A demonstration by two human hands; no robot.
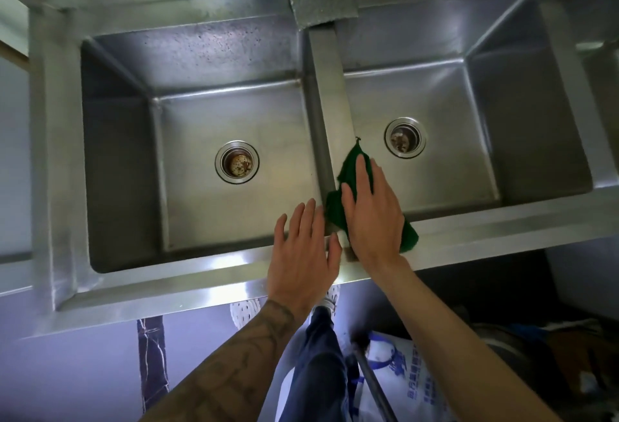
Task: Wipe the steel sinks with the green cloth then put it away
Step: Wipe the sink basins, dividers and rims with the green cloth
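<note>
Two steel sinks sit side by side, the left sink [234,113] and the right sink [452,96], split by a narrow steel divider [330,86]. The green cloth [350,170] lies over the near end of the divider and the front rim. My right hand [371,213] presses flat on the cloth with straight fingers. My left hand [303,254] hovers or rests open just left of it, at the left sink's front rim, fingers spread; it holds nothing.
Each sink has a round drain, the left drain [237,162] and the right drain [405,137]. A grey scouring pad [322,3] lies on the back ledge above the divider. Under the sink front are my shoe [330,297] and a white printed bag [405,374].
</note>
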